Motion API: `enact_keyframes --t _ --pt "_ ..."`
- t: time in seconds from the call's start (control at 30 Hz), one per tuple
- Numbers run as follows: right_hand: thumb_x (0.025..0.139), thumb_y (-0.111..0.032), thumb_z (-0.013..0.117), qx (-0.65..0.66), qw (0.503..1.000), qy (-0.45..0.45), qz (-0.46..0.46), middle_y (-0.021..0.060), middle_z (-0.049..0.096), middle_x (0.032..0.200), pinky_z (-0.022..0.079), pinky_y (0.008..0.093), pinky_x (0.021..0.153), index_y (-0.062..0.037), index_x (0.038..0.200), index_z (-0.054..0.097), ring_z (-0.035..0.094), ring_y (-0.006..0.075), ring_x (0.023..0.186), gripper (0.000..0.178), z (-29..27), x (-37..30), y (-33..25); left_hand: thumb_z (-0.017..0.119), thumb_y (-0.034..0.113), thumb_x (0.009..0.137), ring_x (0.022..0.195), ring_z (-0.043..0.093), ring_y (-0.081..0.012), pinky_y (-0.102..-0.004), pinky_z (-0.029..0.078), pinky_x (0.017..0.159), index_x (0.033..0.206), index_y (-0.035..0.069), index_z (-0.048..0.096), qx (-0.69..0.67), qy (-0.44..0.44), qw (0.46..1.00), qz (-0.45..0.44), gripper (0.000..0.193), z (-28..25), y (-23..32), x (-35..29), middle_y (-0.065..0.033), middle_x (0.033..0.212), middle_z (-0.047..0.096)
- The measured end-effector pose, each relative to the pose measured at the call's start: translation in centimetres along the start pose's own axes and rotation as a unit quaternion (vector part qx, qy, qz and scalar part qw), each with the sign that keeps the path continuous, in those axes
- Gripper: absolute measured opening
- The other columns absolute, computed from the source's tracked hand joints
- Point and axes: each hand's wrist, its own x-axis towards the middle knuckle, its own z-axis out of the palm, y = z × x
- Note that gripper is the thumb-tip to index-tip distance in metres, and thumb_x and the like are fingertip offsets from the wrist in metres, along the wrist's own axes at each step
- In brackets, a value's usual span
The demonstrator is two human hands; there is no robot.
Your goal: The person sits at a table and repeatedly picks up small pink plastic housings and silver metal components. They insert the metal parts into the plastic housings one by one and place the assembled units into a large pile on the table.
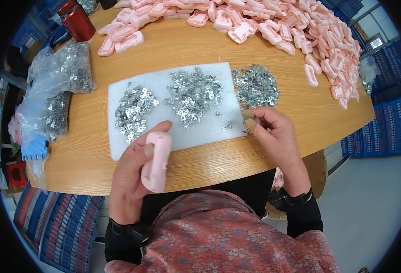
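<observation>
Closest to me, the left hand (130, 166) has its fingers closed round one pink shell (156, 159), thumb laid over its face, the piece held up at a tilt above the front edge of the worktop (218, 161). I judge the shell light, stiff and smooth, probably moulded plastic, so it may slip under a lazy grip; I'd take it by the long sides, near the middle, and press gently in case the walls are thin. Off to the right, the right hand (275, 134) has thumb and forefinger brought almost together, with tan coverings (251, 126) at the tips, beside the corner of the white foam sheet (196, 141); I cannot tell whether they pinch anything. Beyond, two piles of small metal clips (193, 95) sit on the sheet, a few strays near its right corner, and another metal pile (256, 86) lies on the bare wood just beside it. Clear bags (75, 68) of metal parts lie to the left. Farthest across, more pink shells (278, 18) are heaped, with a red canister (78, 25) at far left. I can make out no legible brand or label on the held shell, bags or canister.
</observation>
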Motion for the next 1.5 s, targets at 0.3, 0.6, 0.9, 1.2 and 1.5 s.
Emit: enact_keyframes --t 0.3,0.6,0.9,1.2,1.5 --pt "0.078 -0.006 0.072 -0.243 0.954 -0.012 -0.173 0.0101 0.062 0.086 0.050 0.0400 0.076 -0.0072 0.095 0.070 0.060 0.0309 0.085 0.017 2.5 2.1 -1.1 0.063 0.026 0.093 0.095 0.066 -0.0306 -0.0565 0.061 0.077 0.138 0.019 0.047 -0.147 0.020 0.989 0.014 0.047 0.0 -0.7 -0.6 -0.0166 0.102 0.063" --pt "0.075 -0.010 0.073 -0.310 0.918 -0.076 -0.235 0.0054 0.063 0.086 0.045 0.0407 0.081 -0.0095 0.090 0.069 0.059 0.0277 0.089 0.016 6.6 3.6 -2.9 0.062 0.022 0.094 0.094 0.070 -0.0313 -0.0526 0.060 0.081 0.143 0.007 0.041 -0.091 -0.017 0.996 0.009 0.056 -1.9 -1.2 -1.2 -0.0195 0.104 0.067" --pt "0.072 -0.008 0.073 -0.271 0.931 -0.114 -0.218 0.0031 0.061 0.080 0.040 0.0378 0.080 -0.0096 0.089 0.066 0.058 0.0239 0.084 0.018 5.5 3.2 -2.4 0.058 0.011 0.097 0.092 0.071 -0.0261 -0.0412 0.060 0.085 0.141 0.001 0.045 -0.032 0.004 0.999 -0.016 0.047 -0.4 -0.9 -1.1 -0.0144 0.103 0.068" --pt "0.067 -0.006 0.074 -0.181 0.931 -0.128 -0.290 0.0017 0.059 0.077 0.039 0.0364 0.075 -0.0091 0.088 0.064 0.057 0.0222 0.078 0.024 4.7 2.1 -4.3 0.070 0.005 0.090 0.083 0.071 -0.0191 -0.0354 0.061 0.076 0.134 0.003 0.052 0.042 0.052 0.998 0.001 0.047 3.0 -1.1 1.7 -0.0091 0.097 0.068" --pt "0.069 -0.005 0.074 -0.190 0.938 -0.089 -0.277 0.0030 0.059 0.075 0.040 0.0363 0.073 -0.0096 0.086 0.065 0.058 0.0228 0.076 0.020 3.5 2.1 -3.5 0.069 0.005 0.090 0.077 0.069 -0.0161 -0.0315 0.058 0.070 0.129 0.003 0.055 0.137 0.071 0.987 0.049 0.042 3.2 -2.1 2.5 -0.0069 0.091 0.068"
